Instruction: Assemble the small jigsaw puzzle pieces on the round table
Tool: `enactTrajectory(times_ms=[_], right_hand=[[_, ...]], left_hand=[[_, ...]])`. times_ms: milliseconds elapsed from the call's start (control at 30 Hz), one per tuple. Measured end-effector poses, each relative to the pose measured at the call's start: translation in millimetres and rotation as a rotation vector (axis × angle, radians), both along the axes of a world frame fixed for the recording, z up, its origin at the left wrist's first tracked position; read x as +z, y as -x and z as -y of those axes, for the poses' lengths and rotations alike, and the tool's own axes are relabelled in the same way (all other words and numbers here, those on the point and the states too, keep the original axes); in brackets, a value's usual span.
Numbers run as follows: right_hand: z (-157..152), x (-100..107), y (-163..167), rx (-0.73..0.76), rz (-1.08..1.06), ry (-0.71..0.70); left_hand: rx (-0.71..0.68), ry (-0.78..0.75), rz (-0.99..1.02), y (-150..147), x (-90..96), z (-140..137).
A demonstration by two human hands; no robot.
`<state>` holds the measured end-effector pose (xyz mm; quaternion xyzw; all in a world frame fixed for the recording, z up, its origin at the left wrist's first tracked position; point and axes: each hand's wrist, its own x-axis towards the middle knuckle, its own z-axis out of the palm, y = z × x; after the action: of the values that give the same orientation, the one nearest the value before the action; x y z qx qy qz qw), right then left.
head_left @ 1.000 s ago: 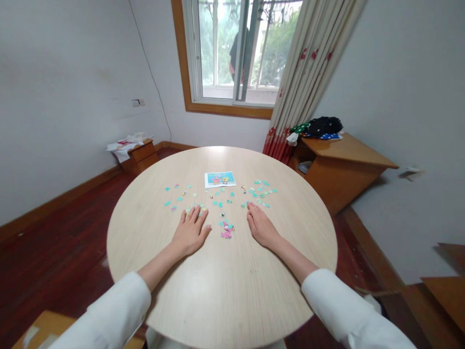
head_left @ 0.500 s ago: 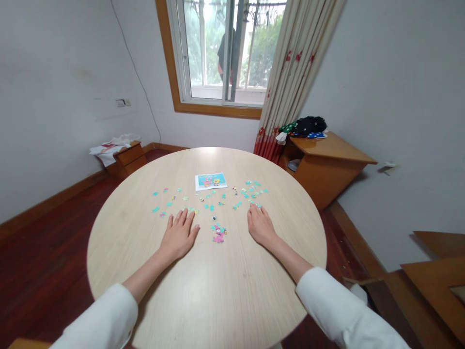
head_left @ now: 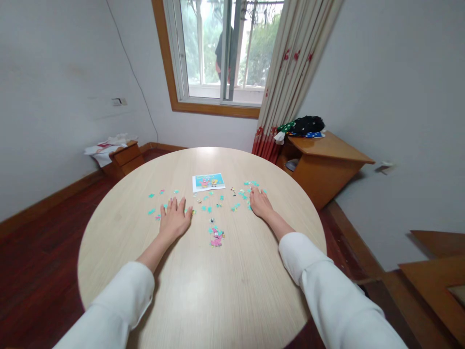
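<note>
Card (head_left: 209, 182) lies flat on tabletop (head_left: 203, 291), its pic small, lettering along the top too blurry to read. Loose pieces (head_left: 151, 212) sit L, R & on near side of card; most are turquoise, a few pink or yellow, shapes hard to make out, exact no. unclear. Clump (head_left: 216, 241), pink w/ turquoise bits, is straight nearer than card; can't say how its parts join. Small dark-&-white bit (head_left: 211, 220) is between clump & card.

L hand (head_left: 175, 220), nearer & L of card, is palm down, fingers spread, released; it hides part of the L pieces. R hand (head_left: 260, 202), nearer & R of card, has fingers bent down among the R pieces; tips & palm hidden, so can't make out if it's grasping one.

L sleeve (head_left: 127, 291) & R sleeve (head_left: 327, 286), both white, run off bottom of view & cover parts of tabletop's rim; its near edge is cut off too. Beyond card, window (head_left: 198, 48) is cropped at top; dark shape behind it is partly blocked by the frame. Cloths (head_left: 308, 126), far R of card, overlap, count unclear.
</note>
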<state>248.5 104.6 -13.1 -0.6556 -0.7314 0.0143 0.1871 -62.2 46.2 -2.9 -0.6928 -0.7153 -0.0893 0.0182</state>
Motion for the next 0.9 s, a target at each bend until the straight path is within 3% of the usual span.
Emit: enactTrajectory(times_ms=[400,767,900], right_hand=[[-26.0,-0.2,0.1,-0.026,0.037,0.014],[-24.5,-6.2,-6.1,-0.118,-0.062,-0.321],[-9.8,-4.5,0.8,-0.032,-0.037,-0.435]], left_hand=[[0.031,0.01,0.044,-1.6,-2.4,-30.2],[-0.014,-0.223,0.2,3.5,-7.8,-32.8],[-0.173,-0.403,0.246,4.2,-8.2,-24.6]])
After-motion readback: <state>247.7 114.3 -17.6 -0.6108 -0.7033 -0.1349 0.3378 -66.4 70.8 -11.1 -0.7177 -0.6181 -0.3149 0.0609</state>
